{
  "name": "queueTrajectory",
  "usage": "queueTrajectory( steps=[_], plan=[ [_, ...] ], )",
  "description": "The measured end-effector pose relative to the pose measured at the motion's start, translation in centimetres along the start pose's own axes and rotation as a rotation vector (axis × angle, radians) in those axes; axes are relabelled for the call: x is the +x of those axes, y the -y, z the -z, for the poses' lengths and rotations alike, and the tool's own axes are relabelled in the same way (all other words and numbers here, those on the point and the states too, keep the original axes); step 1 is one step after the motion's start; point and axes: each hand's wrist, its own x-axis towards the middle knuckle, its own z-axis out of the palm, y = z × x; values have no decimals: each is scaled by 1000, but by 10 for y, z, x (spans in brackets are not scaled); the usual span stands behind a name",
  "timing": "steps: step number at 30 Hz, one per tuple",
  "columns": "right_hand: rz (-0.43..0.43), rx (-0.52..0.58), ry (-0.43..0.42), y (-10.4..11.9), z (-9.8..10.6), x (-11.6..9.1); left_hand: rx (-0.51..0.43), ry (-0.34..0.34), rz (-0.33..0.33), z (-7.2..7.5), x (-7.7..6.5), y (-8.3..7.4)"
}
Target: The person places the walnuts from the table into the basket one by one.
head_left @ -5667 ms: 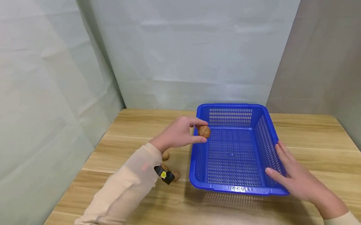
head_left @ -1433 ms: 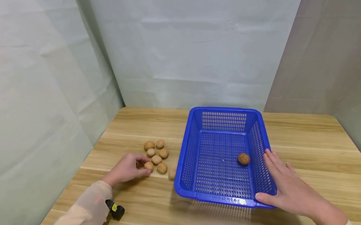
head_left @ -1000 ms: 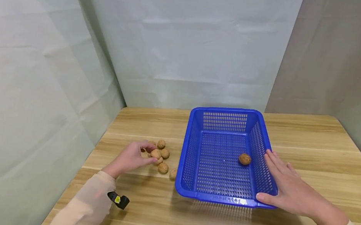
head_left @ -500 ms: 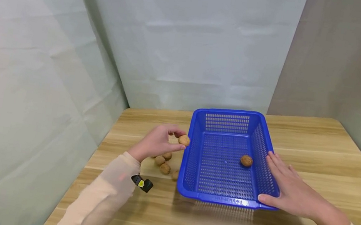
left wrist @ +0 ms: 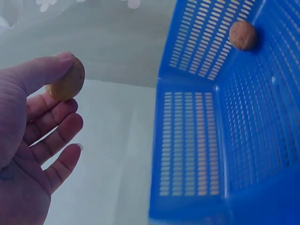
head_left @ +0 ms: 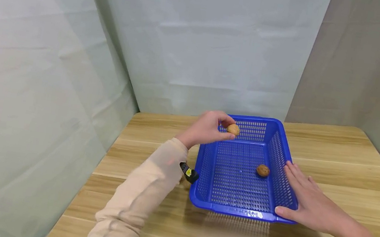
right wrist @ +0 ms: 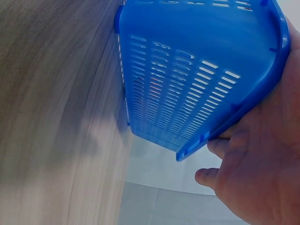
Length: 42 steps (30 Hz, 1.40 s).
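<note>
My left hand [head_left: 208, 128] pinches a walnut [head_left: 233, 129] between thumb and fingertips, above the back left part of a blue plastic basket [head_left: 235, 211]. In the left wrist view the pinched walnut [left wrist: 70, 82] shows beside the basket wall, the other fingers loosely bent. Inside the basket, near its right wall, lies one darker walnut [head_left: 262, 170]. My right hand [head_left: 317, 205] rests on the basket's right rim with fairly straight fingers, its thumb at the front right corner. From the right wrist view, the hand [right wrist: 262, 164] touches the rim from outside.
The basket stands on a wooden table [head_left: 118, 206]. Left of it, my left forearm hides nearly all of the loose walnuts; an edge of one walnut [head_left: 182, 179] shows by the wrist camera [head_left: 189, 173]. Pale cloth walls [head_left: 200, 46] stand behind and at the sides.
My left hand picked a walnut from the group on the left and carried it right and up, over the basket. The right hand stays at the basket's rim. The view shifted slightly.
</note>
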Motion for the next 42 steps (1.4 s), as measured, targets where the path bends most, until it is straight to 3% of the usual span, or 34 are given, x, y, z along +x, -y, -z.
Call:
queueTrajectory(
  steps=[4,8,13,18,25,31,42],
  plan=[
    [1,1,0,1,1,-1,-27,20,20,-17,20,-2],
    [0,9,0,2,1,-2,-53,33,57,-35,30,1],
    [0,8,-6,2,1,-4,-77,41,100,-54,32,7],
    [-1,9,-10,3,0,-7,-61,98,112,-67,31,15],
    [-4,12,-8,5,2,-7,-95,173,98,-72,31,18],
    [-7,17,-4,6,2,-6,-98,198,98,-74,31,19],
    [-8,26,-6,7,0,-7,-113,135,100,-61,25,14]
  ],
)
